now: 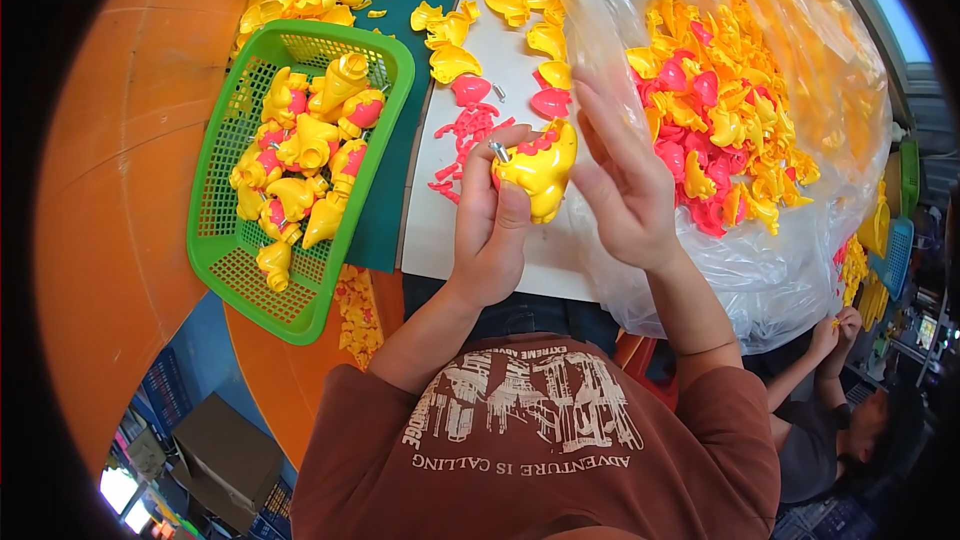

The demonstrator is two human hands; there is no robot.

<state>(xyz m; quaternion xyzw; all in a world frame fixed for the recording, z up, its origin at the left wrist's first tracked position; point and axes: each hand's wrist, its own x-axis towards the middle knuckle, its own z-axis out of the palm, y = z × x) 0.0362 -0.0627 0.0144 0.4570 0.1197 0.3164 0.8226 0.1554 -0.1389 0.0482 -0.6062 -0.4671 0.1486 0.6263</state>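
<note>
My left hand [488, 245] is closed around a glossy yellow plastic toy piece [545, 180] with pink parts along its upper edge. A small metal pin [499, 151] sticks out at its left side. Beside it on the right is my right hand [635, 195], open, with fingers stretched out; whether its thumb touches the toy I cannot tell. Just beyond my hands, on the white board [430, 225], lie small pink strips [468, 145], two pink domed pieces [551, 102] and a loose metal pin [499, 92]. Yellow half shells [455, 62] are spread farther up.
On the left stands a green basket [400, 70] holding several assembled yellow toys [310, 145]. A clear plastic bag [690, 285] with a heap of yellow and pink parts [720, 120] lies at right. More yellow shells [300, 10] lie far left. Another person [820, 430] sits lower right.
</note>
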